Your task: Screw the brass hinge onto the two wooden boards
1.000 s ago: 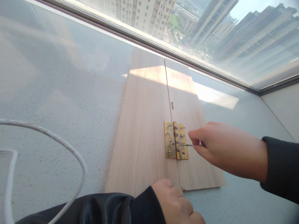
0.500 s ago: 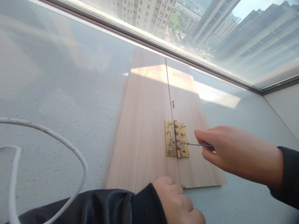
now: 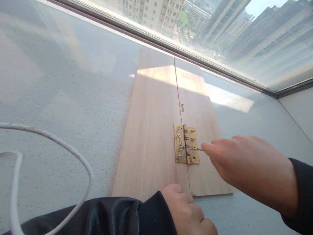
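A brass hinge lies over the seam between two pale wooden boards. Several screws stick up from both its leaves, and the lower hole of the right leaf holds no screw. My right hand is closed around a screwdriver, only its thin shaft showing, the tip at a screw in the right leaf. My left hand rests curled by the near edge of the boards; its fingertips and anything in them are hidden. A loose screw lies beyond the hinge on the right board.
The boards lie on a speckled pale sill whose far side meets a window frame. At left a white cable loops across my sleeve. A wall rises on the right.
My right hand has closed up nearer the hinge and turned, covering more of the screwdriver's shaft. My left hand stays at the boards' near edge.
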Demonstrator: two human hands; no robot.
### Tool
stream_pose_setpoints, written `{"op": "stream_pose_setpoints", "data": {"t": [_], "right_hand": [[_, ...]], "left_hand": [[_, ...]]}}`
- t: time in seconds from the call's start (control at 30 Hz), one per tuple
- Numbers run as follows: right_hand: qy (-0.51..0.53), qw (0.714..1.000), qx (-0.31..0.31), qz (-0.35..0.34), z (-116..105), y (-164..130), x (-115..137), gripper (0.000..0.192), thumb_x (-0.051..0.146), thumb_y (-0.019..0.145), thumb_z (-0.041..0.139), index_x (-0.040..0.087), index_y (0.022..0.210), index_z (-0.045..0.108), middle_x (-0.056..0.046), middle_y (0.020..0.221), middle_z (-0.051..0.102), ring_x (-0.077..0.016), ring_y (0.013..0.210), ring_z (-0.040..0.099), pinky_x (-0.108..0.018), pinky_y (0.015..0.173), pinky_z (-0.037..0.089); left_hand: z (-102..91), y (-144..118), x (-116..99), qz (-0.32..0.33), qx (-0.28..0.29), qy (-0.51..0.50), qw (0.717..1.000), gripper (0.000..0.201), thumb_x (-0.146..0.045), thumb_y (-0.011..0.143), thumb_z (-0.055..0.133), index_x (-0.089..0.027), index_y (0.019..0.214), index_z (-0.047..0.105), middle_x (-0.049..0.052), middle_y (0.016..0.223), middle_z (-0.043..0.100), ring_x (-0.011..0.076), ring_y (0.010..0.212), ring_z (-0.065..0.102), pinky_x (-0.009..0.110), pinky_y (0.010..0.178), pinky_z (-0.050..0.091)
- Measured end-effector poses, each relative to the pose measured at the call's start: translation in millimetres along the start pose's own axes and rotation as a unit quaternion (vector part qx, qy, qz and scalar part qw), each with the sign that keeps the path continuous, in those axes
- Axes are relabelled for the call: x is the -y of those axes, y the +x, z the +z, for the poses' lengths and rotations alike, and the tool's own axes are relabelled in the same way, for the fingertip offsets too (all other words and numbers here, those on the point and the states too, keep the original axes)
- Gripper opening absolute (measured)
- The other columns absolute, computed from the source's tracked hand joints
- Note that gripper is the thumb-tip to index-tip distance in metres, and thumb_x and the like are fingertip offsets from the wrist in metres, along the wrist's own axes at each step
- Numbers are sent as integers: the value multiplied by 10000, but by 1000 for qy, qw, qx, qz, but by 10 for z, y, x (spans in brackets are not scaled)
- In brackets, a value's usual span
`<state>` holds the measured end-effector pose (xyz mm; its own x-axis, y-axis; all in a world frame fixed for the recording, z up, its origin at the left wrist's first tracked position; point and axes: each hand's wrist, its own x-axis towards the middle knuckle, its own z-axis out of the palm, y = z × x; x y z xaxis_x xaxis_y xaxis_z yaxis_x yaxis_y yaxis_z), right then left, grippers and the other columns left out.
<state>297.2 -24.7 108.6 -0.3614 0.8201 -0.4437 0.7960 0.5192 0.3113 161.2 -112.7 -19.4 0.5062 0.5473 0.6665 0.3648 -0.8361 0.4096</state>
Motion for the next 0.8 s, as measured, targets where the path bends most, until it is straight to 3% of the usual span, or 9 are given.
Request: {"op": "stream_pose_setpoints", "data": {"t": [0.07, 0.13, 0.37, 0.5, 0.6, 0.7, 0.8], "right_hand": [[-23, 997, 58, 45, -32, 82, -15, 200, 53, 690, 524, 203, 564, 481, 13, 467, 404, -91, 448, 46, -282, 438, 98], [-16, 993, 94, 75, -77, 159, -45, 187, 119, 711, 542, 207, 552, 499, -6, 509, 453, -92, 440, 102, -277, 428, 143], [169, 960, 140, 172, -68, 254, -194, 186, 172, 700, 591, 200, 522, 542, -22, 545, 548, -123, 481, 409, -282, 484, 312], [221, 946, 149, 184, -25, 210, -246, 201, 224, 752, 625, 194, 568, 552, -9, 566, 587, -121, 514, 493, -270, 508, 364], [249, 946, 126, 162, -33, 200, -341, 169, 257, 768, 634, 205, 625, 561, 11, 571, 571, -119, 513, 475, -276, 501, 348], [244, 953, 43, 177, 10, 301, -513, 205, 271, 792, 624, 210, 645, 494, 13, 598, 537, -126, 554, 447, -292, 536, 336], [242, 946, -34, 212, 142, 573, -691, 309, 331, 827, 628, 211, 621, 431, 14, 582, 488, -128, 560, 421, -302, 553, 330]], "left_hand": [[17, 0, -6, -4, 6, 16, 1000, 639, -351, 684, 795, -150, 520, 211, -50, 390, 332, 83, 385, 326, 294, 471, 71], [26, -1, 2, -4, -5, -2, 1000, 617, -368, 668, 790, -157, 515, 231, -50, 389, 342, 87, 382, 331, 294, 465, 71], [56, -2, 81, 20, -34, -37, 999, 579, -446, 719, 725, -171, 511, 260, -48, 396, 360, 84, 364, 329, 301, 454, 61], [105, -12, 109, 52, -78, -62, 994, 517, -417, 763, 671, -183, 513, 284, -54, 408, 331, 91, 359, 280, 303, 448, 39], [177, -72, 106, 30, -72, -35, 996, 549, -399, 797, 656, -174, 538, 228, -50, 398, 316, 100, 370, 261, 311, 457, 58], [313, -203, 124, 69, 0, -21, 997, 564, -424, 847, 620, -168, 572, 199, -54, 399, 295, 98, 377, 245, 303, 460, 86], [483, -367, 176, 82, 24, 0, 996, 583, -333, 874, 618, -164, 544, 169, -61, 373, 209, 79, 357, 160, 294, 449, 112]]}}
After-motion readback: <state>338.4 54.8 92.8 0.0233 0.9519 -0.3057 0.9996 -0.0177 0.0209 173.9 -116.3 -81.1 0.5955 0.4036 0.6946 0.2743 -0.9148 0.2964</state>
